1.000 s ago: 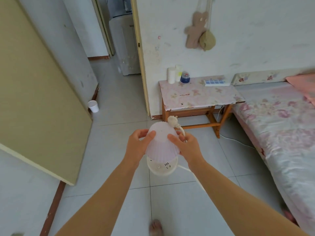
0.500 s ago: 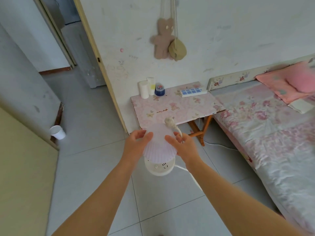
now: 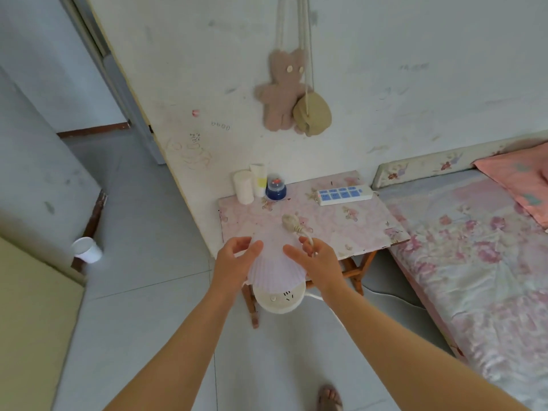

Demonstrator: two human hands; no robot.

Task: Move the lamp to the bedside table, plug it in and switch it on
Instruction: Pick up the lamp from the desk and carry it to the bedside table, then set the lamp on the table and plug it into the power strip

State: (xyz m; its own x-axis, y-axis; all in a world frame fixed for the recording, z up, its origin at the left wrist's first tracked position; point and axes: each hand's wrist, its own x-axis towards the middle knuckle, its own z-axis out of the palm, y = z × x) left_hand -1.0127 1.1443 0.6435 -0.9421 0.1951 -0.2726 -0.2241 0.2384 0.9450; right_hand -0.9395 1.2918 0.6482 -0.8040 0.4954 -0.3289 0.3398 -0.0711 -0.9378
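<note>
Grip: while I look down through the head camera, my left hand and right hand are pressed on opposite sides of the lamp, fingers curled on its ribbed shade; the right also pinches the cord just below the plug.
Lamp: held in the air, clear of any surface, its round base toward me and its shade tipped away, so I judge the long axis leans forward toward the wall.
Relation: the table lies straight ahead of the lamp and just beyond it; both hands look equally near.
Power strip: the power strip sits at the table's far right edge, on my right hand's side, which suits the plug.
Next: I would carry the lamp forward, set its base level on the bare cloth, then free the right hand.
</note>
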